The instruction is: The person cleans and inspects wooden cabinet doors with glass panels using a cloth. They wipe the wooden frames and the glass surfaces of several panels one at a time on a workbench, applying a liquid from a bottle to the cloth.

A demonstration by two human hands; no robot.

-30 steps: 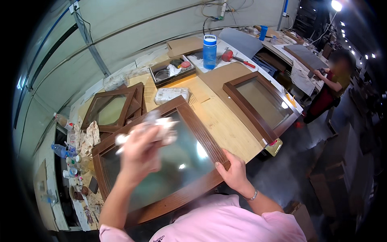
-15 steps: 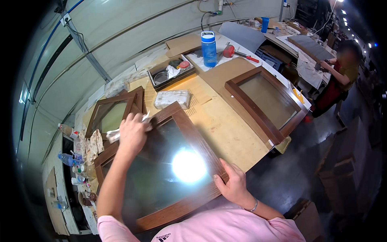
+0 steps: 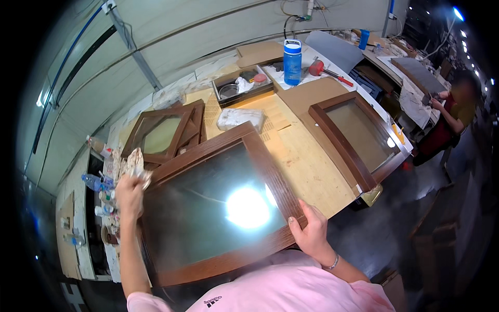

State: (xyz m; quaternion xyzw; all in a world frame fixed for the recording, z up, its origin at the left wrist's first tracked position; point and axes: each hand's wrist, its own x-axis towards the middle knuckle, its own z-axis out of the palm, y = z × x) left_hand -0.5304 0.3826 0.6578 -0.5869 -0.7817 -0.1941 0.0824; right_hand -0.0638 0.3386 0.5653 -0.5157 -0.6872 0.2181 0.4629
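A brown wooden frame with a glass pane lies tilted in front of me, a bright light reflected in the glass. My right hand grips its right rail, thumb on top and fingers over the outer edge. My left hand is closed round a crumpled whitish cloth beside the frame's left edge. Behind that hand, another stained cloth hangs by the bottles. Farther back lie stacked brown glazed frames, and a white wrapped block rests beyond the large frame.
Another glazed frame lies on cardboard at the right. A tray of small items, a blue bottle and a red-handled tool stand at the back. Several bottles line the left edge. A person works at the far right.
My left hand has swept left and toward me with the cloth, from the frame's far rail to its left edge. My right hand keeps its grip on the frame. The view has shifted slightly.
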